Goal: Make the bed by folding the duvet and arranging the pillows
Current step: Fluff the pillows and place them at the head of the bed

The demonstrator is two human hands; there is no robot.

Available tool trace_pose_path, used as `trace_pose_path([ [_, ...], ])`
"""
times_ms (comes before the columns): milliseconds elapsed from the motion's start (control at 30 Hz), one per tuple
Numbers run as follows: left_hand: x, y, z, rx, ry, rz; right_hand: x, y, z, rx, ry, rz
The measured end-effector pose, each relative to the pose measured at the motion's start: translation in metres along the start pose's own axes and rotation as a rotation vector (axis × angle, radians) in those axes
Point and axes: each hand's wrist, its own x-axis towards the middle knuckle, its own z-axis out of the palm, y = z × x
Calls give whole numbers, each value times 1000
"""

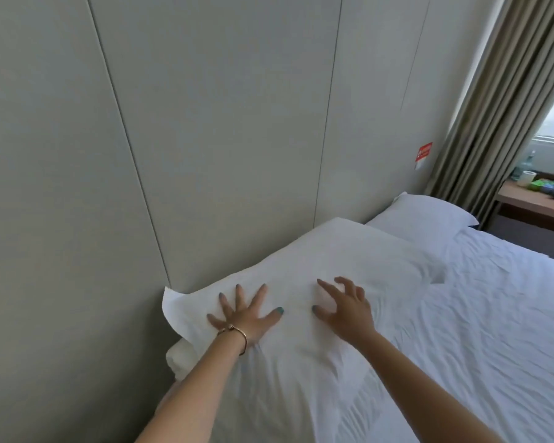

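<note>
The plump white cotton near pillow (317,276) lay at the head of the bed, its far long edge against the grey-green panelled wall (205,123). The left hand (243,318), a thin gold bangle (237,337) on its wrist, pressed flat on the pillow at about seven o'clock of its centre, fingers spread and straight. The right hand (346,310) rested at about five o'clock, fingers loosely bent, pinching nothing. A second white pillow (419,215) sat at one o'clock, beside the first and along the same wall. Both pillows seemed placed already; this looked like final smoothing. The wrinkled white sheet (477,314) stretched off toward three o'clock. No folded duvet was in view, so that part could not be judged.
</note>
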Motion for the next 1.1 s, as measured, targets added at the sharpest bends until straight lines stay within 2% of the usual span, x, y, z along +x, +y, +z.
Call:
trace_pose_path([
  [33,0,1,2,14,6,-11,1,11,-1,-61,-35,33],
  [167,3,0,25,166,-42,-35,-6,44,18,-5,-310,75],
  [267,10,-4,18,304,-150,-2,-16,55,37,9,-353,65],
  [367,38,14,-18,325,-12,53,-13,54,40,166,-209,91],
  [467,74,45,-32,166,128,97,11,52,33,299,3,243],
  [533,100,66,-26,38,99,146,38,52,28,341,100,418],
  [633,149,91,-17,-79,-47,181,78,57,22,396,232,754],
  [733,206,99,-7,-257,-164,171,102,68,22,594,187,1000],
  [800,229,99,0,-326,-198,159,102,72,26,664,152,1052],
  [967,253,67,2,-228,-217,116,76,58,38,717,220,1073],
  [1100,251,33,-2,-473,-351,181,58,45,44,787,240,1018],
])
